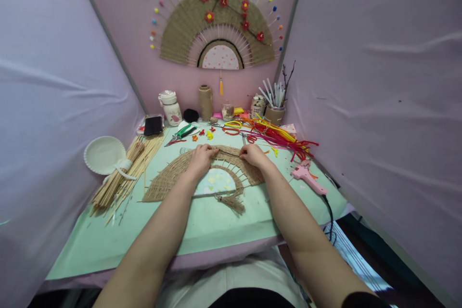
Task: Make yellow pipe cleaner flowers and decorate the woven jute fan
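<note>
A half-round fan [162,180] wound with tan twine lies flat on the green-covered table, with a pale floral cloth half-circle [215,182] at its inner edge. A twine tassel [233,203] rests below it. Across the upper part of the fan runs a thin dark twig [229,153]. My left hand [202,160] has its fingers closed at the twig's left end, against the twine. At the right end, my right hand [253,155] pinches the twig between thumb and fingertips. My fingers partly hide both ends of it.
Bundled thin sticks [119,178] and a white paper plate [104,155] lie left. Green-handled pliers [182,134], scissors [233,127] and fuzzy stems [277,132] lie behind the fan. A pink glue gun [309,179] is at right. Another fan [176,33] hangs on the back wall.
</note>
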The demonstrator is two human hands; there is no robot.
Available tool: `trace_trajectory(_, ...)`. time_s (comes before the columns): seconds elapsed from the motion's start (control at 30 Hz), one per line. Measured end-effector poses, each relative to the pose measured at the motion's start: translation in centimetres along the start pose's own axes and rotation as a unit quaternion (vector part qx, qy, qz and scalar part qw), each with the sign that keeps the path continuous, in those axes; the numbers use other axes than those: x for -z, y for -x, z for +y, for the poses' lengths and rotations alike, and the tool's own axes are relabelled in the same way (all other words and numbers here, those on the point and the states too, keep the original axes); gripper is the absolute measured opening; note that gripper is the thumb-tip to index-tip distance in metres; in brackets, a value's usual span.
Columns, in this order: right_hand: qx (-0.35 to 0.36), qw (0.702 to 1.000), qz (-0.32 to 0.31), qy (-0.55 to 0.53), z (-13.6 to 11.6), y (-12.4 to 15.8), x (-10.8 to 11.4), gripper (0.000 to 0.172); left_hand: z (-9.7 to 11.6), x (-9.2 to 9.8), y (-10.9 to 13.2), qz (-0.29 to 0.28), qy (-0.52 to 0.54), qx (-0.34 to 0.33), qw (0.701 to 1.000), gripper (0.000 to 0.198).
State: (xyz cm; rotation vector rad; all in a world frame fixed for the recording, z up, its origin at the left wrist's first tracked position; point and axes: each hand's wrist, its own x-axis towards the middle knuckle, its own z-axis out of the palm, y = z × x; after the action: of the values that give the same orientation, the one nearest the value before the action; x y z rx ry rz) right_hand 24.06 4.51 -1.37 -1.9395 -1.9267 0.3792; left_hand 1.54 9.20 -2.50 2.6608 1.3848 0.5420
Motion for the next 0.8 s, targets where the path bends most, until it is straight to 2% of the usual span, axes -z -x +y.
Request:
trace_trajectory(0.2,-0.006,1.0,-0.001,0.0,0.0,0.1,0.3,0.009,0.1,0.2,-0.1,-0.023,0.002,0.002,1.0,0.036)
trace_trajectory(0.5,-0.001,1.0,-0.004,-0.004,0.2,0.1,0.0,0.007,0.1,0.2,0.1,-0.021,0.012,-0.001,1.0,0.036)
trace_trajectory(0.6,0.005,1.0,0.011,-0.004,0.1,0.1,0.3,0.007,0.4,0.6,0.2,0.03,0.023,0.008,0.999,0.04)
trace_trajectory(0.7,0.017,0.999,0.037,-0.006,-0.1,0.2,0.7,0.01,0.6,1.2,0.2,0.11,0.014,0.054,0.992,0.047)
trace_trajectory(0.8,0.035,0.998,0.054,-0.01,-0.3,0.1,0.9,0.013,0.6,1.5,0.2,0.147,0.004,0.086,0.985,0.041)
